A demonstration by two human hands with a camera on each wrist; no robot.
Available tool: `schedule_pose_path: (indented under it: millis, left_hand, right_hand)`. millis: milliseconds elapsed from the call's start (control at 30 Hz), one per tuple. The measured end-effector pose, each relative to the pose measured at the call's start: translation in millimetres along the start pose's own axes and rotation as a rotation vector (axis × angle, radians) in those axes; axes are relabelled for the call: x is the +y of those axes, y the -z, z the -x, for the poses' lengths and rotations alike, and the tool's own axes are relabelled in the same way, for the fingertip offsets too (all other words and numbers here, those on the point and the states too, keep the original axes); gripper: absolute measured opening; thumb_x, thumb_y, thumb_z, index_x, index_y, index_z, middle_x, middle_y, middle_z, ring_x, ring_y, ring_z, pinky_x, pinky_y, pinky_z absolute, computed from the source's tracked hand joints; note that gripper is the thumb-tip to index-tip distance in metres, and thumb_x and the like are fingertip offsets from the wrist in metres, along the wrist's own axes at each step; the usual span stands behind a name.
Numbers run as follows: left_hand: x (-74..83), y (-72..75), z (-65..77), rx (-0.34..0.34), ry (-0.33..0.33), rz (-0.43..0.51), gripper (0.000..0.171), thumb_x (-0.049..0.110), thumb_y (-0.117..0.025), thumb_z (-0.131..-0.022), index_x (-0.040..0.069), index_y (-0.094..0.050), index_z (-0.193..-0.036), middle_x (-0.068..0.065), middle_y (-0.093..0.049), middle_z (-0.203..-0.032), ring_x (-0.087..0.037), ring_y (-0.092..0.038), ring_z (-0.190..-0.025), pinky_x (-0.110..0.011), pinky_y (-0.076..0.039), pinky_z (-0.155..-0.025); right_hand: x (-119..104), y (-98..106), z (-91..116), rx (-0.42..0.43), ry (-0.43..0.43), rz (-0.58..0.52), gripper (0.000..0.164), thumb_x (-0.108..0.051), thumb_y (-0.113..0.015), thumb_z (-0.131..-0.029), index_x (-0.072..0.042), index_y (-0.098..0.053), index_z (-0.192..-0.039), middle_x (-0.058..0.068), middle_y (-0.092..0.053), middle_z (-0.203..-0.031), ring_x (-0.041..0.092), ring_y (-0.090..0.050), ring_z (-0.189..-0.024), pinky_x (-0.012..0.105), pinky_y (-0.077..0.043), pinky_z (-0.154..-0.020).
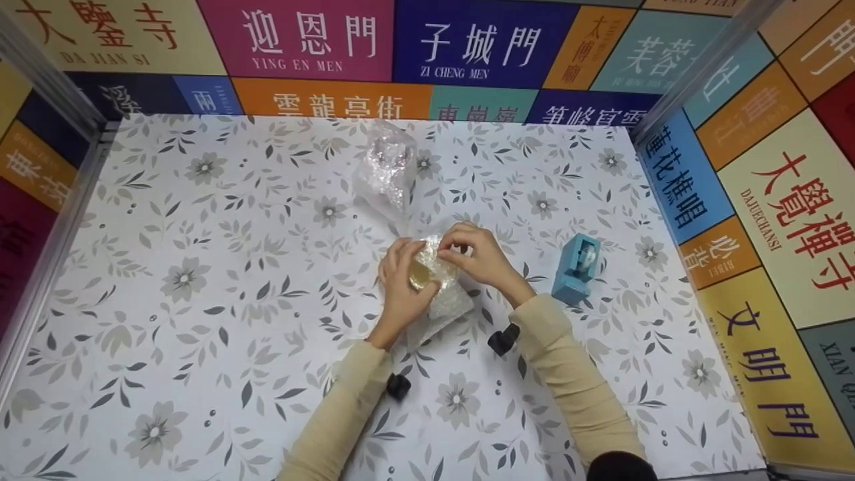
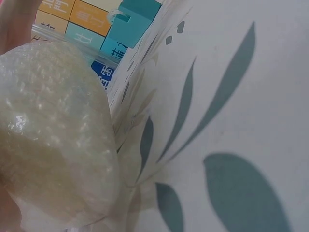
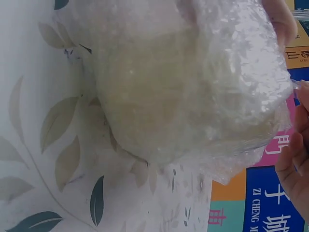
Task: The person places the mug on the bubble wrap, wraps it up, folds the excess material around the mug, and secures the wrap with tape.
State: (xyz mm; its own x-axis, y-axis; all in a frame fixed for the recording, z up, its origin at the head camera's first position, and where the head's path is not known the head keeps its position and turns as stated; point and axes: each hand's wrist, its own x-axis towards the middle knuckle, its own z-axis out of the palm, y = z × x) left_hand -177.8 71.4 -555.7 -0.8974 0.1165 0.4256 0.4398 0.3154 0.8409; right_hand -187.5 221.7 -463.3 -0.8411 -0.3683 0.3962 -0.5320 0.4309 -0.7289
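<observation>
A yellowish item wrapped in clear bubble wrap lies between both hands near the middle of the table. The left hand grips it from the left, fingers on the far side and thumb on the near side. The right hand is on its right, thumb and fingertips together pinching the wrap's upper edge. The wrapped bundle fills much of the left wrist view. In the right wrist view, the bundle looks rounded, with right-hand fingers at its edge. The item's exact kind is hidden by the wrap.
A crumpled clear bubble wrap piece lies beyond the hands. To the right stands a teal tape dispenser with a roll in it. The table has a floral cover, and colourful lettered panels border it.
</observation>
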Motion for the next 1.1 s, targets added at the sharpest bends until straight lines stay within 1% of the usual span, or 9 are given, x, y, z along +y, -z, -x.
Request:
schedule_pose_path:
  millis: [167, 333, 567, 667, 733, 800, 933, 1000, 1100]
  left_hand:
    - [-0.4, -0.2, -1.2, 0.007, -0.014, -0.001, 0.059, 0.022, -0.060, -0.063, 0.011, -0.049, -0.120, -0.011, -0.040, -0.124, -0.026, -0.036, -0.115, -0.048, -0.016, -0.099]
    - [-0.8, -0.4, -1.3, 0.017, -0.026, 0.003, 0.058, 0.022, -0.059, -0.063, 0.010, -0.050, -0.119, -0.012, -0.041, -0.123, -0.026, -0.037, -0.114, -0.048, -0.016, -0.098]
    - [0.3, -0.4, -1.8, 0.034, -0.047, -0.006, 0.057, 0.022, -0.059, -0.063, 0.009, -0.051, -0.117, -0.012, -0.041, -0.122, -0.027, -0.037, -0.112, -0.047, -0.019, -0.097]
    - [0.1, 0.1, -2.2, 0.037, -0.051, -0.010, 0.057, 0.022, -0.059, -0.063, 0.009, -0.051, -0.118, -0.012, -0.041, -0.122, -0.027, -0.037, -0.113, -0.047, -0.019, -0.097]
    - [-0.4, 0.4, -2.5, 0.036, -0.051, -0.008, 0.057, 0.022, -0.059, -0.063, 0.009, -0.051, -0.118, -0.012, -0.041, -0.122, -0.027, -0.037, -0.113, -0.047, -0.019, -0.097]
    - [-0.9, 0.7, -2.2, 0.034, -0.047, -0.002, 0.057, 0.022, -0.059, -0.063, 0.009, -0.051, -0.118, -0.012, -0.041, -0.122, -0.027, -0.036, -0.113, -0.048, -0.019, -0.097]
    - [-1.2, 0.3, -1.2, 0.027, -0.031, 0.009, 0.058, 0.022, -0.058, -0.062, 0.010, -0.050, -0.118, -0.013, -0.040, -0.123, -0.029, -0.035, -0.114, -0.049, -0.017, -0.097]
    - [-0.8, 0.0, -0.8, 0.027, -0.025, 0.004, 0.058, 0.023, -0.058, -0.062, 0.010, -0.051, -0.118, -0.013, -0.041, -0.123, -0.029, -0.036, -0.113, -0.049, -0.017, -0.098]
    - [-0.2, -0.3, -0.7, 0.023, -0.024, 0.000, 0.057, 0.024, -0.057, -0.063, 0.010, -0.051, -0.118, -0.013, -0.041, -0.123, -0.029, -0.036, -0.113, -0.048, -0.017, -0.098]
  right_hand:
    - [20.6, -5.3, 1.1, 0.032, -0.002, 0.033, 0.005, -0.001, -0.069, -0.075, 0.002, -0.065, -0.074, 0.011, -0.062, -0.073, 0.027, -0.052, -0.068, 0.034, -0.043, -0.063]
    - [31.6, -11.8, 3.0, 0.080, 0.029, 0.080, 0.009, -0.008, -0.071, -0.075, 0.000, -0.067, -0.076, 0.009, -0.062, -0.075, 0.024, -0.051, -0.071, 0.031, -0.042, -0.065]
    - [36.7, -23.9, 7.4, 0.151, 0.026, 0.186, 0.011, -0.010, -0.074, -0.071, -0.001, -0.067, -0.073, 0.008, -0.059, -0.075, 0.023, -0.050, -0.073, 0.032, -0.041, -0.064]
    - [34.4, -26.6, 7.4, 0.177, -0.014, 0.219, 0.016, -0.011, -0.076, -0.068, 0.000, -0.065, -0.073, 0.009, -0.057, -0.076, 0.026, -0.050, -0.074, 0.034, -0.042, -0.064]
    - [32.1, -27.6, 7.0, 0.188, -0.087, 0.233, 0.022, -0.012, -0.077, -0.067, 0.001, -0.062, -0.076, 0.010, -0.055, -0.076, 0.026, -0.050, -0.073, 0.033, -0.042, -0.063]
    - [29.7, -28.2, 5.9, 0.199, -0.215, 0.199, 0.029, -0.011, -0.079, -0.065, 0.001, -0.058, -0.080, 0.009, -0.052, -0.075, 0.024, -0.048, -0.070, 0.030, -0.040, -0.062]
    - [27.9, -29.3, 0.5, 0.211, -0.554, -0.044, 0.032, -0.001, -0.077, -0.063, 0.000, -0.053, -0.084, 0.002, -0.047, -0.071, 0.014, -0.043, -0.065, 0.023, -0.037, -0.061]
    - [28.4, -29.6, -2.8, 0.220, -0.683, -0.162, 0.029, 0.006, -0.073, -0.063, -0.001, -0.053, -0.083, 0.000, -0.044, -0.069, 0.011, -0.041, -0.063, 0.021, -0.036, -0.059]
    - [29.1, -29.0, -5.6, 0.222, -0.747, -0.253, 0.027, 0.011, -0.068, -0.062, 0.000, -0.053, -0.081, -0.001, -0.043, -0.067, 0.010, -0.041, -0.062, 0.019, -0.036, -0.058]
